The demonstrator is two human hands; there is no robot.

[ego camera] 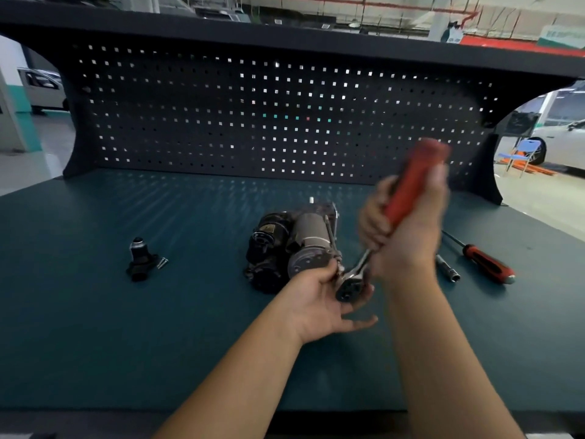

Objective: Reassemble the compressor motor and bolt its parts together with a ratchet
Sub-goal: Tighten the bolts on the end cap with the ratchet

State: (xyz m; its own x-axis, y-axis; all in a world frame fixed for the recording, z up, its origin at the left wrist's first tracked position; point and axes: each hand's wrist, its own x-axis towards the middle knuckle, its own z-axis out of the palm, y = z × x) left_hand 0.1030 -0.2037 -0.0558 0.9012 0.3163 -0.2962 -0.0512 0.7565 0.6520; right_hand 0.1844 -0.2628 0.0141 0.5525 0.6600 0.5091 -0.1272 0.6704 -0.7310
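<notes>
Motor (294,248) mid-bench on its side, looks mostly back together. Bolting stage, I'd guess: ratchet (411,185) head sits at motor's near end. Right hand (408,242) fingers wrapped round red handle, bit blurry. Left hand (319,299) fingers spread and fairly straight, cradling ratchet head, thumb against motor end. Probably left to do: black part (141,261) and two screws (162,263) off to left, not fitted. Socket (446,267) and screwdriver (487,264) lie to right. No containers in sight.
</notes>
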